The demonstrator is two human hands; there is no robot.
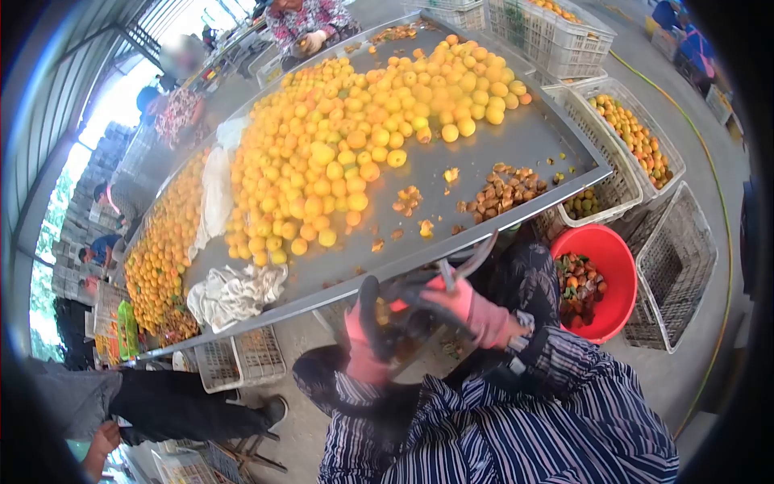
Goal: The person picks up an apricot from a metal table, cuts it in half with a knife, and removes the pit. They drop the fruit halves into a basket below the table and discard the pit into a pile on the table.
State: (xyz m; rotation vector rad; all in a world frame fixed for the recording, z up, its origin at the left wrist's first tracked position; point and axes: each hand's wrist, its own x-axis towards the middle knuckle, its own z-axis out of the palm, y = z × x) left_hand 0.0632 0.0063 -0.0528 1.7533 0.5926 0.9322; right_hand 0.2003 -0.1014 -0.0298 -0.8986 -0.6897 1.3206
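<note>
- Pink-gloved, your left hand (pixel 372 332) is cupping, fingers half-curled, an apparent fruit (pixel 383 313) near the table rim (pixel 548 200); support it steadily.
- Your right hand (pixel 463 308) is blurring beside it; I cannot tell its grip.

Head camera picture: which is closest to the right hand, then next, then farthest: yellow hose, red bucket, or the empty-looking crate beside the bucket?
From the right hand:
1. Red bucket, to its right.
2. Empty-looking crate, right of the bucket.
3. Yellow hose, on the floor at far right.
</note>
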